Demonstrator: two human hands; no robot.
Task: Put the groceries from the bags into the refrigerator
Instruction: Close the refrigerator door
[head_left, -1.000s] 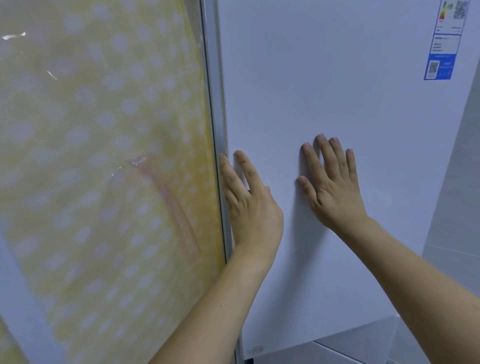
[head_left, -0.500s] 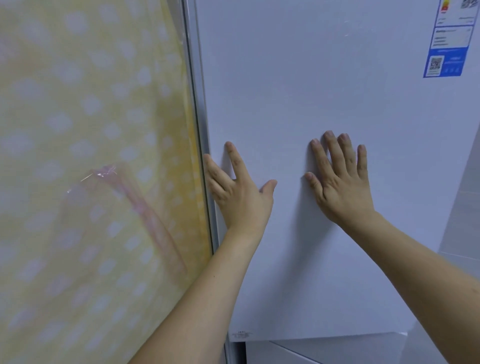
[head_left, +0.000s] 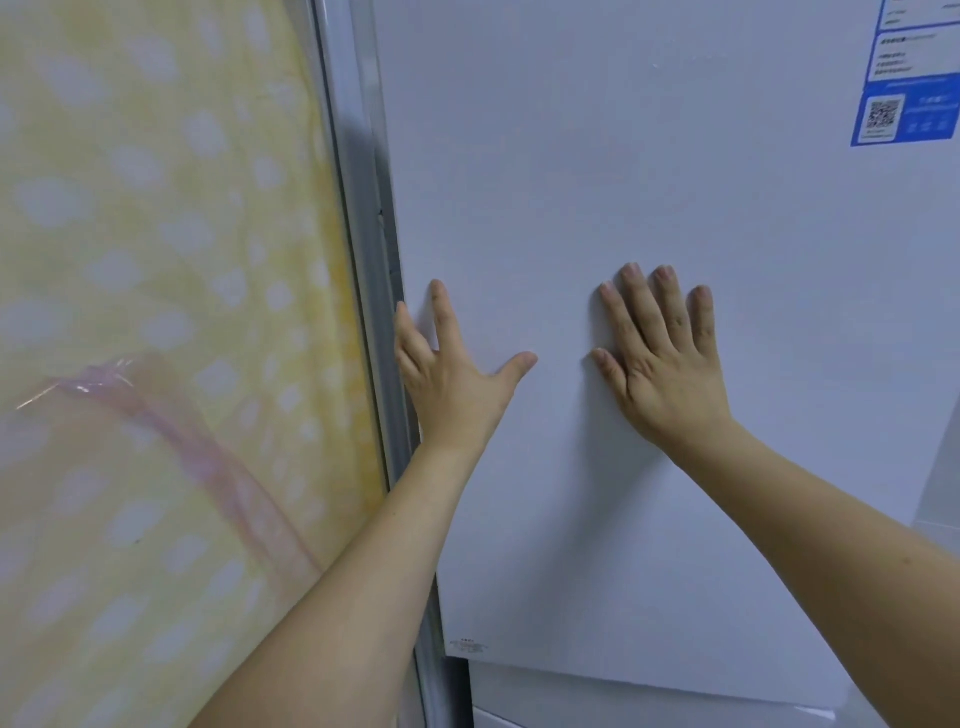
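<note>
Refrigerator door (head_left: 649, 182) closed. Left hand (head_left: 457, 384) flat at its left edge, fingers spread wide; right hand (head_left: 670, 374) pressed flat mid-panel, fingers straight, holding nothing.

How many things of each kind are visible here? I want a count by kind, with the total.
hands: 2 (left hand, right hand)
refrigerator door: 1
blue label: 1
yellow dotted cloth: 1
Total: 5
</note>
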